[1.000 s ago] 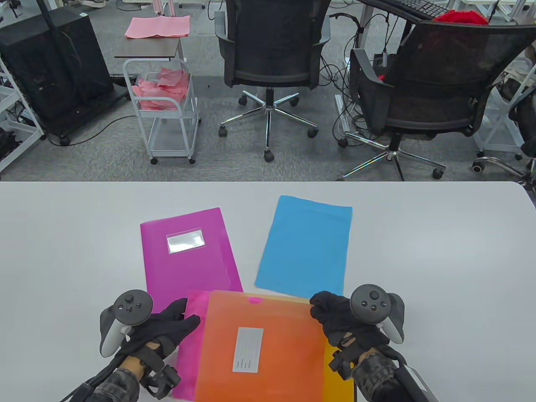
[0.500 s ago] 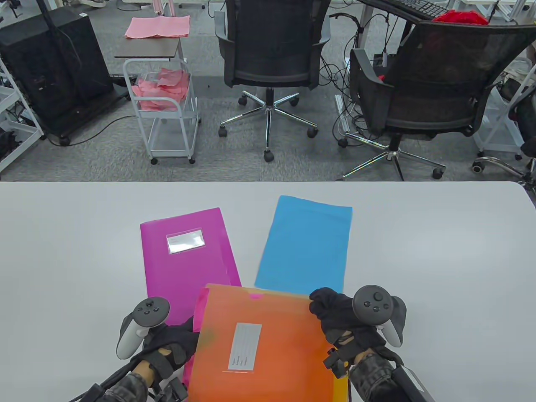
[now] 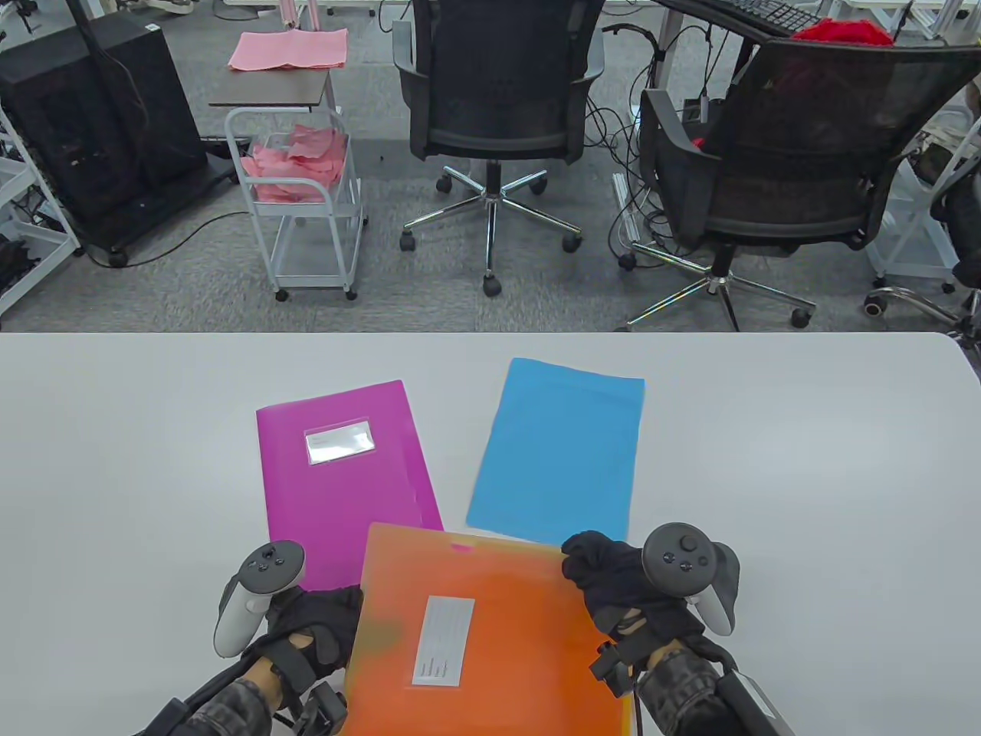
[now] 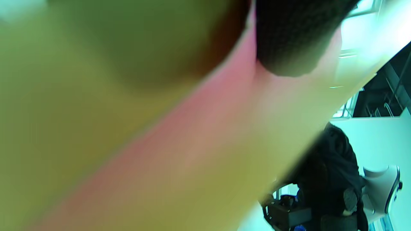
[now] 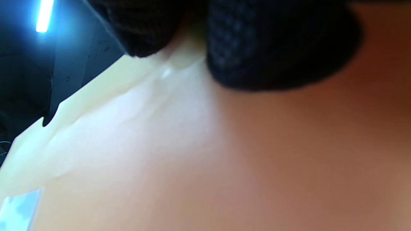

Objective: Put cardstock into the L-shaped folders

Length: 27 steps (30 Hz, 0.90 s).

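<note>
A translucent orange L-shaped folder [image 3: 490,629] with a white label is held up near the table's front edge, pink cardstock showing through it. My left hand [image 3: 318,625] grips its left edge; in the left wrist view a finger [image 4: 289,35] presses on the sheet. My right hand [image 3: 609,583] grips its upper right corner; its fingers [image 5: 276,45] clamp the folder in the right wrist view. A magenta folder [image 3: 345,475] lies flat behind on the left, and a blue cardstock sheet [image 3: 559,452] lies behind on the right.
The white table [image 3: 805,475] runs wide to both sides. Beyond its far edge are two black office chairs [image 3: 498,115], a white cart with pink papers [image 3: 299,169] and a black cabinet [image 3: 100,123].
The pink cardstock that stuck out at the folder's left has slid inside the orange folder. My left hand moved right and closer to the folder's left edge. My right hand barely moved.
</note>
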Each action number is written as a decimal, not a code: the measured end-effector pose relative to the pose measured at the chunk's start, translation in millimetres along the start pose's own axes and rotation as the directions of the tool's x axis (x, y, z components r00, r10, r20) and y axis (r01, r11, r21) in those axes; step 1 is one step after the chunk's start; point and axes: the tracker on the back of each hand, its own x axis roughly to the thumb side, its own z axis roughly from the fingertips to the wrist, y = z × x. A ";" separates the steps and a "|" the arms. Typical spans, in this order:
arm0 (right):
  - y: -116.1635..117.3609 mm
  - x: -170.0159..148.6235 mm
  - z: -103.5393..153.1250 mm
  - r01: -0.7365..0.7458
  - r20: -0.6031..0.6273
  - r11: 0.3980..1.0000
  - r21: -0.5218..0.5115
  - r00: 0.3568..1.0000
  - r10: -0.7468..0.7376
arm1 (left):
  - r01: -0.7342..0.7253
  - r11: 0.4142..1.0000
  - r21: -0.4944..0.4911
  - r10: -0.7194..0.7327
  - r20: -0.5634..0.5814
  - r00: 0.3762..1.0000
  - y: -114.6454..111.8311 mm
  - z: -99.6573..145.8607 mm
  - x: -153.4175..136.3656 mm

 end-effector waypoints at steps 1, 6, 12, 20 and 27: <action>-0.8 -1.2 -0.2 0.003 -0.002 1.000 -0.001 1.000 -0.003 | -0.005 1.000 -0.011 0.005 0.017 1.000 1.5 0.5 -1.6; -2.3 -7.3 -0.2 0.003 -0.030 1.000 0.004 1.000 -0.003 | -0.203 0.970 -0.136 0.209 0.025 0.978 4.1 -0.7 -10.6; -0.7 -6.5 0.1 -0.029 -0.039 1.000 0.010 0.999 0.030 | -0.107 0.983 -0.151 0.110 0.011 0.994 0.6 -2.7 -10.4; -0.3 -4.1 0.9 -0.022 -0.020 0.999 -0.028 1.000 0.021 | 0.059 0.998 0.001 -0.059 0.055 0.997 1.8 0.5 1.8; -0.3 -6.8 0.2 -0.024 -0.033 1.000 0.013 0.999 0.025 | 0.021 0.998 -0.056 -0.017 0.071 0.997 0.2 -0.5 -0.8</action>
